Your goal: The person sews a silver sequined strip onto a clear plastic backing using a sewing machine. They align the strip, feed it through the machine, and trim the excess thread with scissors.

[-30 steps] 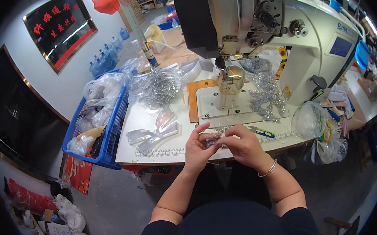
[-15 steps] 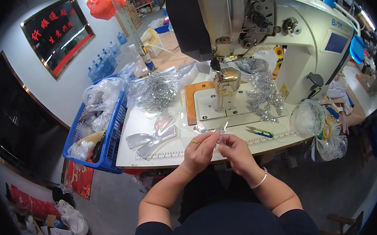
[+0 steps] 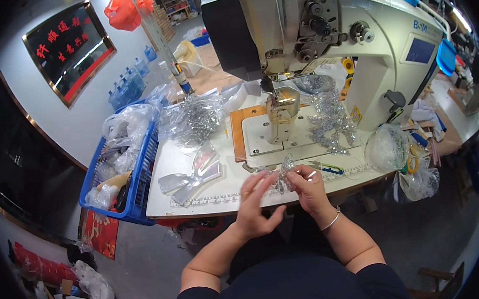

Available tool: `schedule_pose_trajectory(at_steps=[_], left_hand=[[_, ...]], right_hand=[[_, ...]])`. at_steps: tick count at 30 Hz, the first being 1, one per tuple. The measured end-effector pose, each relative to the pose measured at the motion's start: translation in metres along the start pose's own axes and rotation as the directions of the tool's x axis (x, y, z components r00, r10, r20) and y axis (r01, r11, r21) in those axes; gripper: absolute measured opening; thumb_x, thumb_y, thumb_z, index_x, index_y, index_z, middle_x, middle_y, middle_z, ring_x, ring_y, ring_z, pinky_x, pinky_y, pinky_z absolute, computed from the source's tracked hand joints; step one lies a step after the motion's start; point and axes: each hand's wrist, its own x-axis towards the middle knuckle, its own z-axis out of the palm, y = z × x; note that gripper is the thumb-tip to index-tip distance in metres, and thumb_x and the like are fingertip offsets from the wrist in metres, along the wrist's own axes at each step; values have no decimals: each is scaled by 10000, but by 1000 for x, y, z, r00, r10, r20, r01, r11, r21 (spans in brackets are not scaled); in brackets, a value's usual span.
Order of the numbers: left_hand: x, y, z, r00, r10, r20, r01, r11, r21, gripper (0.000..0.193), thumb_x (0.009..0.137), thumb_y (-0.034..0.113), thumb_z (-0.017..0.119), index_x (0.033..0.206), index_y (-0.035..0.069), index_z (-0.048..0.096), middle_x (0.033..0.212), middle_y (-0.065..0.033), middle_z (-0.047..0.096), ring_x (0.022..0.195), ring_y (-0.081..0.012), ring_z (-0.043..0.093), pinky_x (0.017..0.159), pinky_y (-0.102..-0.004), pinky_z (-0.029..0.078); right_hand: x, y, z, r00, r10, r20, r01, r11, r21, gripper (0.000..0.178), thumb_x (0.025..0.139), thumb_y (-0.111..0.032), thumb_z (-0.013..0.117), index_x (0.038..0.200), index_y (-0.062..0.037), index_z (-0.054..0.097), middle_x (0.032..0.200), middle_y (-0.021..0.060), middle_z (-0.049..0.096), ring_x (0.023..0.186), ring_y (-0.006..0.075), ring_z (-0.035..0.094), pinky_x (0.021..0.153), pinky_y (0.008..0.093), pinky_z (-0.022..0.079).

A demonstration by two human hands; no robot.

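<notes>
Silvery, sparkling trim point(image 3: 288, 163) is glinting over the worktop's point(image 3: 167, 160) front edge. The right hand point(image 3: 311, 191) is pinching its right side; the left hand point(image 3: 256, 210) is hovering close by, blurred, fingers parted, and I'm not managing to tell whether it's touching. It's looking light, bendy and easily snagged, so its rim is seeming the safest hold.
</notes>
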Motion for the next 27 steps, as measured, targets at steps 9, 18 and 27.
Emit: schedule_pose_trajectory(at_steps=[9, 18, 27], left_hand=[[-5, -55, 40, 859, -316, 404, 262, -407, -875, 595, 848, -18, 458, 1407, -6, 256, 1371, -181, 407, 1244, -266, 434, 1049, -363, 349], [-2, -43, 43, 871, -314, 377, 248, -381, -891, 810, 739, 130, 600, 1425, 19, 185, 1405, -184, 332, 1307, -298, 349, 1087, -469, 290], [4, -38, 35, 867, -346, 359, 322, -160, -933, 1105, 640, 413, 818, 1455, 120, 133, 1393, -103, 339, 1302, -254, 338, 1074, -453, 301]], right_hand=[[-6, -15, 15, 987, 37, 156, -23, 996, -87, 57, 836, -69, 624, 836, -20, 597, 744, 8, 587, 624, 47, 486, 560, 197, 385], [14, 1, -4, 963, -260, -67, 225, 918, -328, 80, 829, -56, 626, 815, 20, 604, 692, 12, 616, 609, 33, 544, 548, 191, 437], [20, 20, -3, 899, -425, -104, 303, 776, -554, 78, 801, -39, 652, 796, 14, 595, 642, -14, 575, 558, 13, 481, 485, 183, 382]])
